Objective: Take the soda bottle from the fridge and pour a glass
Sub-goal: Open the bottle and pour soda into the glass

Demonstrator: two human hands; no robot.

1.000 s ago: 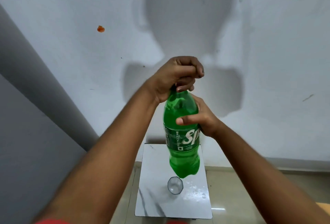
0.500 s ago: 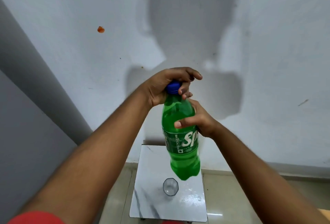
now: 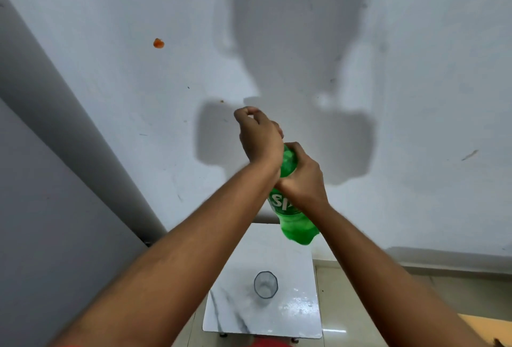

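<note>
The worktop [image 3: 243, 316] is a small white slab with grey marble veining, standing against a plain white wall [image 3: 415, 69]. Beige floor tiles [image 3: 374, 285] surround it. A glossy patch lies on its right portion. The wall carries an orange spot [image 3: 158, 43] at upper left and the shadow of the person. A grey panel [image 3: 41, 180] rises on the left.

An empty clear glass [image 3: 265, 284] stands upright on the worktop, near its centre.

The soda bottle [image 3: 293, 222] is held in the air above the far edge of the worktop, clear of the surface and well apart from the glass. Its long axis is tilted: base toward the lower right, neck toward the upper left. It is translucent green plastic with a green label bearing white lettering, partly covered by the hands.

The right hand [image 3: 303, 177] is wrapped around the bottle's shoulder and upper body. The left hand [image 3: 259, 136] is closed over the neck end; the cap is hidden beneath it.
</note>
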